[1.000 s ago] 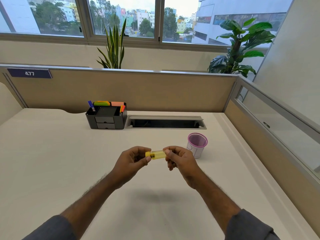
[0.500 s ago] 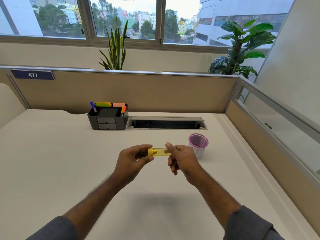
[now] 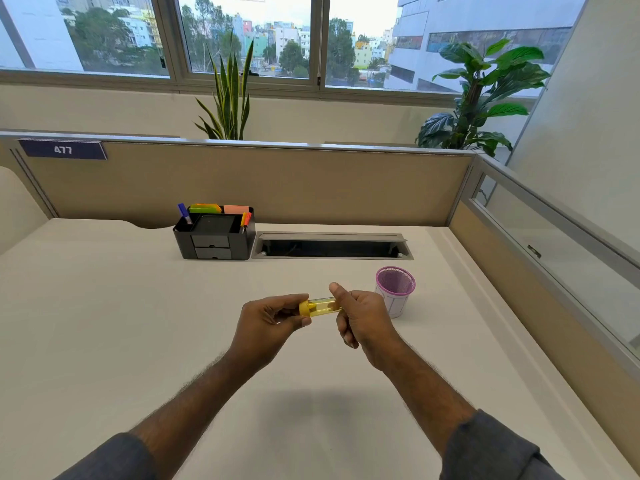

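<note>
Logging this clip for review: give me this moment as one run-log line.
left hand: pinches cap end of yellow tube | right hand: grips other end | held above desk | pink mesh cup: upright, right of hands, untouched

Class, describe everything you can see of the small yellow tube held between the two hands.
The yellow tube is a short cylinder that looks like plastic: a see-through yellow body with an opaque yellow cap at its left end. It lies roughly level, held in the air above the white desk. The left hand pinches the cap end between thumb and fingers. The right hand grips the other end, which its fingers hide.
</note>
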Tool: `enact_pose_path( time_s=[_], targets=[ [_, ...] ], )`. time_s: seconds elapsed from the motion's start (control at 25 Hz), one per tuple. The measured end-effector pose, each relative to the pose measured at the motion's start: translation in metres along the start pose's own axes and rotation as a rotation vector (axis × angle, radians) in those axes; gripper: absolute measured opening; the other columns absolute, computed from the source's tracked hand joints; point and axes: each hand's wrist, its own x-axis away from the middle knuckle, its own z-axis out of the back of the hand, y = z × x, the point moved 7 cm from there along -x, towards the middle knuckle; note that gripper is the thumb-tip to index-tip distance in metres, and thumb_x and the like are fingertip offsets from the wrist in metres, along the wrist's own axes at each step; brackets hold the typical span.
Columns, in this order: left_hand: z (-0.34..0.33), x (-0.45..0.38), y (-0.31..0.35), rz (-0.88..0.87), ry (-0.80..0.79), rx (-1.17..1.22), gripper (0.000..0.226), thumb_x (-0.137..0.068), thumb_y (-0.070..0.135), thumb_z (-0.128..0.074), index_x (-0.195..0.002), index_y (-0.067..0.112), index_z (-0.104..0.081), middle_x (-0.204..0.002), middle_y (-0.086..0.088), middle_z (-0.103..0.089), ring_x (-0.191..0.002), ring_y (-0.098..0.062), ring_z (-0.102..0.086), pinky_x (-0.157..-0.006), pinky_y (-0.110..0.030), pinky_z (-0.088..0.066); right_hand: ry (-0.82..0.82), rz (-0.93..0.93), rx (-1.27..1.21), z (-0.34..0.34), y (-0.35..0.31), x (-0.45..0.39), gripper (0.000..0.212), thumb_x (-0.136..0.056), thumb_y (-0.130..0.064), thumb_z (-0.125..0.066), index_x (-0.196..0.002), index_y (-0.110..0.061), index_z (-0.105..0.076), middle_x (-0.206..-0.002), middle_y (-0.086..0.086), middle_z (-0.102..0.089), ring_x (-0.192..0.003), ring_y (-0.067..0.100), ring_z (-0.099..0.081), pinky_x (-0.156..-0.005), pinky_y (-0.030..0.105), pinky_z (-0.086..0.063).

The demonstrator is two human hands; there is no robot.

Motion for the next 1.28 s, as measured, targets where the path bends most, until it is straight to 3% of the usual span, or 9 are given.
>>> enact_pose_path(
  time_s=[0.16, 0.32, 0.44, 0.6, 0.84, 0.88, 1.08, 1.16, 1.28],
  targets=[
    [-0.001, -0.001, 0.0, -0.002, -0.007, -0.008, 0.038, -0.077, 0.005, -0.077, -0.114, 0.013, -0.071, -0.101, 0.004, -0.075, -0.091, -0.005, -0.072, -0.084, -0.021, -0.058, -0.019, -0.03, -0.001, -0.003, 0.006, -0.002, 0.043, -0.09, -0.048, -0.054, -0.081, -0.007, -0.065, -0.045, 0.001, -0.058, -0.034, 0.013, -0.046, -0.038, 0.021, -0.041],
    [0.012, -0.012, 0.004, -0.016, 0.017, -0.081, 0.038, -0.08, 0.005, -0.075, -0.116, 0.015, -0.07, -0.1, 0.005, -0.074, -0.089, -0.002, -0.069, -0.08, -0.014, -0.055, -0.121, -0.009, -0.01, -0.01, 0.002, -0.009, 0.037, -0.09, -0.046, -0.056, -0.09, -0.011, -0.07, -0.061, 0.006, -0.068, -0.048, 0.015, -0.057, -0.044, 0.023, -0.047],
    [0.027, -0.024, 0.005, -0.008, 0.007, -0.125, 0.037, -0.079, 0.008, -0.077, -0.114, 0.017, -0.07, -0.099, 0.005, -0.073, -0.086, -0.002, -0.068, -0.077, -0.014, -0.056, -0.157, 0.067, 0.022, -0.014, -0.009, -0.019, 0.016, -0.092, -0.029, -0.06, -0.096, -0.02, -0.072, -0.076, 0.006, -0.067, -0.06, 0.014, -0.058, -0.053, 0.022, -0.05],
    [0.049, -0.04, 0.004, -0.029, 0.026, -0.203, 0.034, -0.078, 0.007, -0.078, -0.111, 0.014, -0.07, -0.104, 0.001, -0.07, -0.084, -0.009, -0.068, -0.078, -0.022, -0.06, -0.2, 0.115, 0.095, -0.033, -0.022, -0.034, 0.019, -0.091, -0.011, -0.061, -0.11, -0.011, -0.065, -0.088, 0.013, -0.07, -0.066, 0.017, -0.066, -0.058, 0.024, -0.055],
    [0.106, -0.081, -0.016, 0.0, 0.23, -0.215, 0.037, -0.081, 0.009, -0.075, -0.117, 0.011, -0.067, -0.099, 0.004, -0.073, -0.084, -0.002, -0.07, -0.076, -0.01, -0.055, -0.199, 0.179, 0.118, -0.088, -0.056, -0.084, 0.022, -0.089, -0.008, -0.064, -0.111, -0.009, -0.064, -0.092, 0.013, -0.073, -0.076, 0.022, -0.073, -0.062, 0.028, -0.058],
    [0.134, -0.103, -0.039, 0.033, 0.288, -0.231, 0.035, -0.081, 0.009, -0.075, -0.116, 0.011, -0.069, -0.098, 0.004, -0.073, -0.083, -0.002, -0.07, -0.075, -0.009, -0.054, -0.21, 0.167, 0.117, -0.122, -0.057, -0.116, 0.023, -0.089, -0.008, -0.064, -0.112, -0.008, -0.063, -0.093, 0.013, -0.073, -0.076, 0.022, -0.073, -0.062, 0.029, -0.059],
    [0.168, -0.139, -0.067, 0.047, 0.382, -0.282, 0.03, -0.081, 0.011, -0.075, -0.111, 0.01, -0.071, -0.094, 0.004, -0.073, -0.081, -0.004, -0.07, -0.076, -0.011, -0.053, -0.078, 0.205, 0.118, -0.163, -0.066, -0.16, 0.015, -0.088, -0.009, -0.066, -0.101, -0.009, -0.06, -0.088, 0.011, -0.072, -0.071, 0.017, -0.073, -0.056, 0.028, -0.059],
    [0.176, -0.152, -0.066, 0.032, 0.42, -0.29, 0.027, -0.084, 0.011, -0.073, -0.111, 0.009, -0.072, -0.093, 0.004, -0.073, -0.078, -0.002, -0.068, -0.071, -0.005, -0.05, -0.035, 0.24, 0.132, -0.169, -0.076, -0.168, 0.01, -0.086, -0.011, -0.068, -0.095, -0.01, -0.063, -0.084, 0.007, -0.072, -0.067, 0.013, -0.072, -0.055, 0.026, -0.059],
    [0.198, -0.185, -0.091, 0.048, 0.453, -0.339, 0.023, -0.087, 0.012, -0.069, -0.11, 0.009, -0.072, -0.088, 0.006, -0.072, -0.064, 0.007, -0.062, -0.061, 0.001, -0.044, 0.02, 0.232, 0.158, -0.2, -0.071, -0.202, 0.01, -0.083, -0.012, -0.072, -0.091, -0.009, -0.068, -0.083, 0.006, -0.07, -0.074, 0.018, -0.07, -0.066, 0.029, -0.059]
  ],
)
